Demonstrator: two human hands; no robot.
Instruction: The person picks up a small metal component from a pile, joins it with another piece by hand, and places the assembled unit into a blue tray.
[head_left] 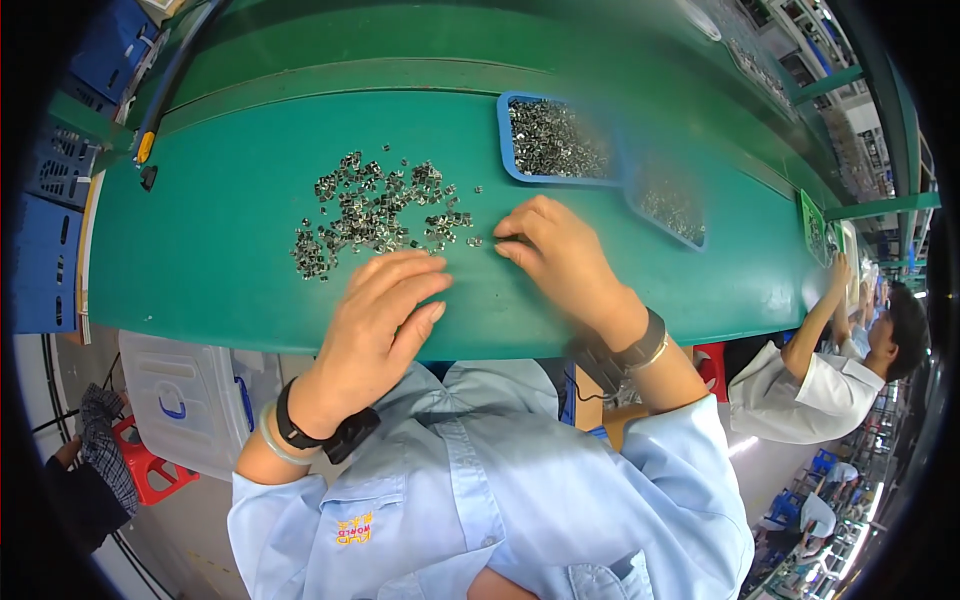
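Observation:
Many small, shiny metal parts (368,212) lie in a loose heap on the green work surface (220,240). Just below the heap, my left hand (383,305) is open, its fingers stretched out and the thumb held apart. My right hand (562,252) is to the right of the heap with its fingers curled and the thumb close to the index finger. Whatever is between those fingertips, if anything, is too small to make out. One loose metal part (474,241) lies just left of the right fingertips.
Beyond my right hand stands a blue tray (507,140) full of similar parts, with a second blue tray (690,243) beside it, partly blurred. A yellow-and-black cutter (146,148) is at the far left. Blue crates (48,250) stand farther left. At right, another person (825,390) works at the bench.

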